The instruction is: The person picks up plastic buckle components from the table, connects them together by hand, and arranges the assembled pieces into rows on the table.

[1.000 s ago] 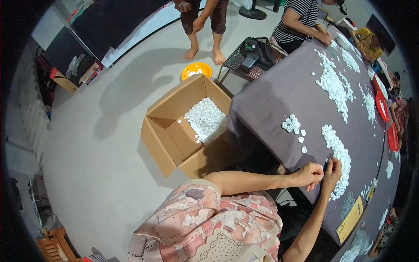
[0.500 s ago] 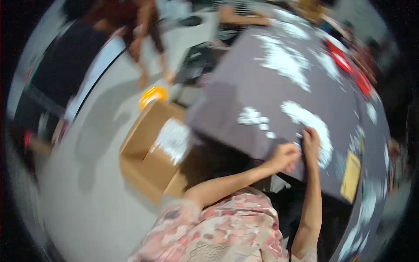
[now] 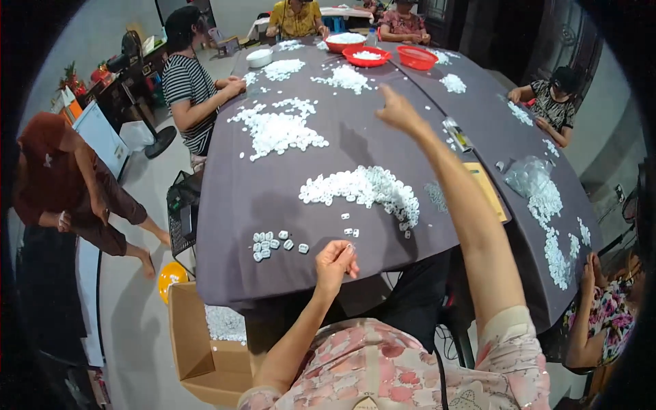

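Near the table's front edge my left hand [image 3: 335, 265] is closed in a pinch, its fingertips hiding whatever is between them. Just beyond it lie a few small white plastic pieces [image 3: 350, 232] with dark holes. A small cluster of such pieces [image 3: 266, 244] rests to its left. My right hand [image 3: 400, 113] is raised over the middle of the table, arm stretched far forward, the index finger out and the fingers apart, with nothing seen in it. Under and left of that arm curves a larger heap of white pieces [image 3: 369, 186].
More white heaps [image 3: 283, 131] cover the grey tablecloth [image 3: 232, 205]. Red baskets [image 3: 417, 58] and a white bowl [image 3: 260, 58] stand at the back. A yellow pad [image 3: 486, 188] and a plastic bag [image 3: 529, 176] lie right. An open cardboard box [image 3: 191, 342] is lower left. Several people sit around; one walks at left.
My right hand has left the near heap and reached far forward over the table. My left hand stays near the front edge. The view has turned and shows more of the room.
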Demonstrator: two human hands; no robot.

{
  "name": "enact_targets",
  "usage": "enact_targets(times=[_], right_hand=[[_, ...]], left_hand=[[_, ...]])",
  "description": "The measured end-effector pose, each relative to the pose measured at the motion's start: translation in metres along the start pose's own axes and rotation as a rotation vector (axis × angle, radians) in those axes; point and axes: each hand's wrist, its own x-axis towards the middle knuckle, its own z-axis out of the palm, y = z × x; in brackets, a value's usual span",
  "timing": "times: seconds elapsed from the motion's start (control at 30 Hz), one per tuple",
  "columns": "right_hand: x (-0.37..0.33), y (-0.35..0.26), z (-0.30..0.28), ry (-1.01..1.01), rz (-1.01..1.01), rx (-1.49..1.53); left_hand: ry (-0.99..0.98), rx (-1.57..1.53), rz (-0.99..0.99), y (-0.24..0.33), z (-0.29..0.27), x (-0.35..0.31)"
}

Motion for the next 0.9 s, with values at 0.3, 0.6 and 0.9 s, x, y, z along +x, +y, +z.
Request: enact_targets(times=[0.3, 0.6, 0.9], right_hand=[[0.059, -0.028, -0.015, -0.293, 0.128, -0.267], [0.089, -0.006, -0.026, -0.323, 0.170, -0.319], [0.096, 0.050, -0.008, -0.281, 0.065, -0.406]], left_hand=[[0.025, -0.042, -0.023, 0.002, -0.010, -0.005], [0.016, -0.042, -0.017, 0.007, -0.010, 0.000], [0.021, -0.059, -0.083, -0.003, -0.010, -0.005]])
